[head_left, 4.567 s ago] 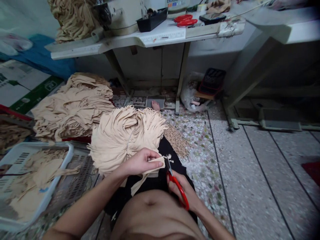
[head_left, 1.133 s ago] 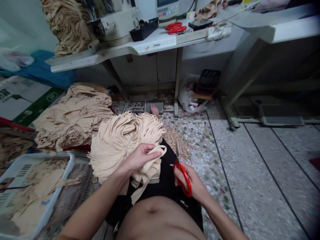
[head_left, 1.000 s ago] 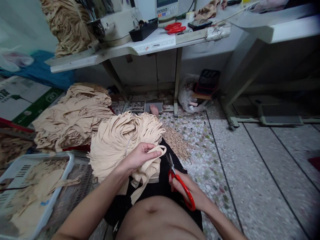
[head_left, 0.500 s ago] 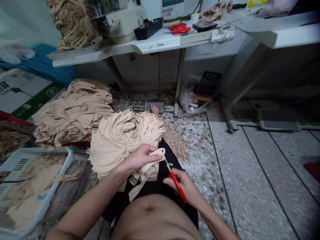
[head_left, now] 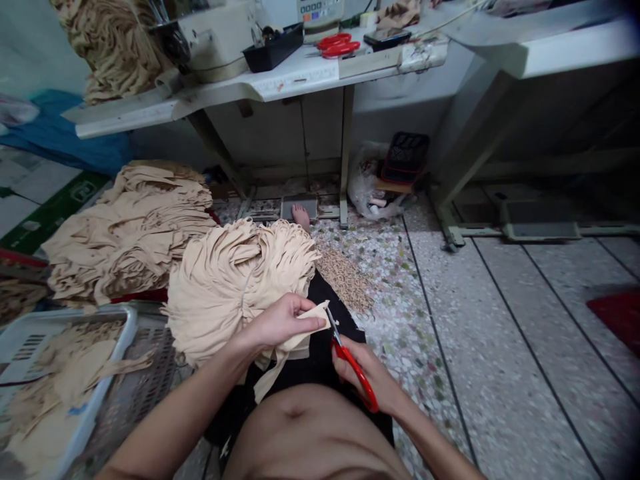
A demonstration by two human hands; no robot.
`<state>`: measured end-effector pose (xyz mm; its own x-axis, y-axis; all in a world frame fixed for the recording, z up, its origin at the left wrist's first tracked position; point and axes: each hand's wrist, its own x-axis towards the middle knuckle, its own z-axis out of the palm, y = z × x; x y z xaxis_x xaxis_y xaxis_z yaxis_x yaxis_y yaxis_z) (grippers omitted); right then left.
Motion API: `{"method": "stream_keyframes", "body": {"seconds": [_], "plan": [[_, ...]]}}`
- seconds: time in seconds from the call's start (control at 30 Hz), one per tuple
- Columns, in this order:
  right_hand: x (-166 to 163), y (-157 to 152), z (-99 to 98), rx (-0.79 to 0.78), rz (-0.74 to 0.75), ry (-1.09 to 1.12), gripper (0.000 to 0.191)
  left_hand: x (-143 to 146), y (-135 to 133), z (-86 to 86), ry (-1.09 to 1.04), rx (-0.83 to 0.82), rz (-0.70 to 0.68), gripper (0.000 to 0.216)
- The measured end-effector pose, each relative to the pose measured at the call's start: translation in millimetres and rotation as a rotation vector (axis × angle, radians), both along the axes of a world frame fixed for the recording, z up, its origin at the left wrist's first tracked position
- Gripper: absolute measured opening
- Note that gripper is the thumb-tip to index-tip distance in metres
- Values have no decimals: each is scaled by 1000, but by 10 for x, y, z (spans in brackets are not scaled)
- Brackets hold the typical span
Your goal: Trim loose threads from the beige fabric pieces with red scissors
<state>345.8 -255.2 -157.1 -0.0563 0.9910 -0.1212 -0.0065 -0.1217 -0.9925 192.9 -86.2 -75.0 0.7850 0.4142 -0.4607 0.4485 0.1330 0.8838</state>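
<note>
My left hand (head_left: 287, 321) pinches a beige fabric strip (head_left: 316, 312) between thumb and fingers, its tip pointing right. My right hand (head_left: 363, 370) is wrapped round red-handled scissors (head_left: 356, 370), whose metal blades meet the end of the strip. A tiny pale scrap shows beside the blades. Under my left forearm, a large tied bundle of beige fabric pieces (head_left: 220, 280) rests on my black-clothed lap. The strip's other end hangs down over the dark cloth.
Another fabric heap (head_left: 130, 233) lies to the left, above a white basket (head_left: 131, 327) of beige pieces. Small offcuts (head_left: 345, 277) cover the floor beyond my lap. A sewing table (head_left: 280, 90) carries a black tray (head_left: 273, 50) and more red-handled scissors (head_left: 337, 45). A bare foot (head_left: 301, 217) touches a pedal.
The looped end of the strip now shows as a flat, pointed edge at the blades. The scissors' handles are spread wider. The whole view has shifted slightly.
</note>
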Motion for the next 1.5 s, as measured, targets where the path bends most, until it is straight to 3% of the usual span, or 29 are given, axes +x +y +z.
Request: {"method": "stream_keyframes", "body": {"seconds": [0.23, 0.5, 0.6, 0.73, 0.8, 0.87, 0.93, 1.0, 1.07, 1.17, 1.27, 1.4, 1.5], "plan": [[-33, 12, -130, -3, -83, -21, 42, 51, -44, -10, 63, 39, -64, 35], [-131, -90, -295, -193, -205, 114, 51, 49, -73, -59, 40, 64, -121, 37], [-131, -116, -366, -244, -247, 202, 53, -64, -58, 62, 45, 31, -192, 37], [-66, -78, -472, -300, -231, 177, 54, -386, 34, 365, 31, -125, -560, 36], [-23, -24, -494, -247, -223, 143, 53, -535, 93, 496, 34, -159, -631, 41], [11, 38, -474, -158, -199, 116, 49, -619, 159, 561, 50, -49, -424, 42], [23, 93, -420, -91, -151, 121, 47, -636, 241, 535, 31, 223, -56, 33], [7, 129, -356, -71, -81, 162, 48, -617, 344, 420, -5, 541, 270, 26], [-36, 148, -308, -80, -26, 206, 49, -595, 452, 248, -22, 708, 436, 23], [-123, 158, -284, -97, 7, 213, 51, -575, 575, -2, -30, 623, 475, 29], [-183, 168, -292, -116, 20, 192, 52, -561, 618, -106, -45, 498, 452, 31], [-167, 180, -279, -114, 16, 158, 50, -579, 617, -4, -132, 383, 491, 33], [-116, 191, -214, -105, 18, 122, 50, -628, 622, 116, -216, 129, 494, 42]]}}
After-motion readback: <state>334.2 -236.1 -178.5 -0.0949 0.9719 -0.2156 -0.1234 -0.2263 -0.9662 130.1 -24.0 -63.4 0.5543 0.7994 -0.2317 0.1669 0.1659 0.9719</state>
